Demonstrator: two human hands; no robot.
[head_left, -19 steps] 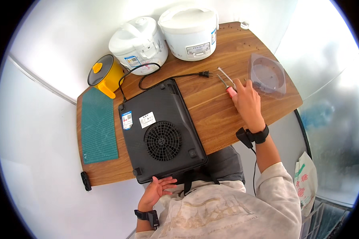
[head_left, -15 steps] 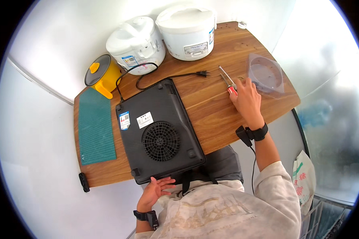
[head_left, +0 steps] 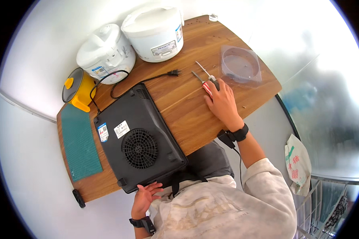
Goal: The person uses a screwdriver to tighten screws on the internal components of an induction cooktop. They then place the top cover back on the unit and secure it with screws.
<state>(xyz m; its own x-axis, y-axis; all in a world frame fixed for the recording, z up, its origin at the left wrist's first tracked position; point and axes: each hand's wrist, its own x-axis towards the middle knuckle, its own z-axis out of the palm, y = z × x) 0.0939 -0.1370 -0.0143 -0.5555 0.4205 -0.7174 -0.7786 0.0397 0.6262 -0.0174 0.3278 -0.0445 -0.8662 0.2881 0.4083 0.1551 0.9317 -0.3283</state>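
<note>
My left hand [head_left: 143, 197] has its fingers spread at the near edge of an upside-down black electric cooktop [head_left: 135, 109], whose round fan grille faces up. A plug lead [head_left: 155, 77] runs from it. My right hand [head_left: 221, 103] is bent over two screwdrivers on the wooden table, fingers closed round their handles: one red-striped [head_left: 207, 87], the other with a white shaft and a dark-and-pale handle [head_left: 212, 78]. Just beyond that hand sits a clear plastic square piece with a round recess [head_left: 241, 63].
Two white rice cookers [head_left: 103, 55] [head_left: 153, 36] and a yellow pot [head_left: 77, 93] line the back. A green mat [head_left: 77, 147] lies left on the table [head_left: 191, 119]. A small clear container [head_left: 213, 18] is at the back corner, a bag [head_left: 297, 163] and wire rack [head_left: 315, 207] right.
The view has shifted, so the table appears further left. My right fingers have moved further over the screwdriver handles. My left hand remains at the cooktop's edge.
</note>
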